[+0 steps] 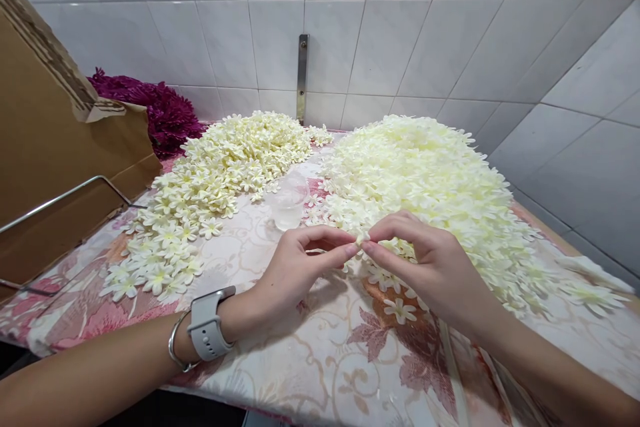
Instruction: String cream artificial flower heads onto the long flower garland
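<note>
Between the fingertips of both hands is a small pale artificial flower (362,239), mostly covered by the fingers. My left hand (305,260) pinches it from the left, thumb against forefinger. From the right, my right hand (425,253) pinches the same flower. Behind and right of the hands spreads a big heap of loose pale-yellow artificial flowers (420,167). Another heap of yellow-centred white flowers (240,153) lies to the left. A clear plastic cup (289,203) stands between the heaps, just beyond my left hand. One loose flower (400,311) lies below my right hand.
A floral tablecloth (280,373) covers the table. On the left stands a cardboard box (65,147) with a metal wire frame (55,203) in front. Purple artificial flowers (155,110) lie behind it. A white tiled wall (400,33) with a metal bracket (302,77) closes off the back.
</note>
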A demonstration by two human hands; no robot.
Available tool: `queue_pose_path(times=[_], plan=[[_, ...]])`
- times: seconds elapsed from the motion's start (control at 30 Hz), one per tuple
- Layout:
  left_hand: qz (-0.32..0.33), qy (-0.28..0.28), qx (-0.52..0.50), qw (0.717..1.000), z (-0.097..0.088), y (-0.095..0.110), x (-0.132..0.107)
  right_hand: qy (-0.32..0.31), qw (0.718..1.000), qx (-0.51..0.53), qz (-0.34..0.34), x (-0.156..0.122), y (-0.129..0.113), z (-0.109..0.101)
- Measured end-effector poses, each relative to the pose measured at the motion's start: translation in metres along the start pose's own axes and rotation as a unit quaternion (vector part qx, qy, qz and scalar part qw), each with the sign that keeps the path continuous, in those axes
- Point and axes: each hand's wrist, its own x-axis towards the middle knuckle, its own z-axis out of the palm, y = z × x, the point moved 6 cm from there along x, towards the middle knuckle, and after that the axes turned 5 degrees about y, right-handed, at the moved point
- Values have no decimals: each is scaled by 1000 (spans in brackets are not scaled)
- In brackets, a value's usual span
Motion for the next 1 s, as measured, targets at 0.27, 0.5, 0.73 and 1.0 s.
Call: queue_pose_path(times=[0.27, 0.5, 0.73, 1.0], plan=[[-14, -7, -6, 1000, 0, -4, 3, -28, 999, 32, 17, 1, 4, 2], [-38, -5, -37, 999, 0, -6, 4, -45, 996, 58, 52, 1, 9, 3], [-44, 25, -44, 998, -6, -10, 8, -49, 994, 63, 70, 3, 8, 5], [-47, 37, -66, 996, -7, -12, 10, -20, 995, 39, 89, 3, 11, -1]])
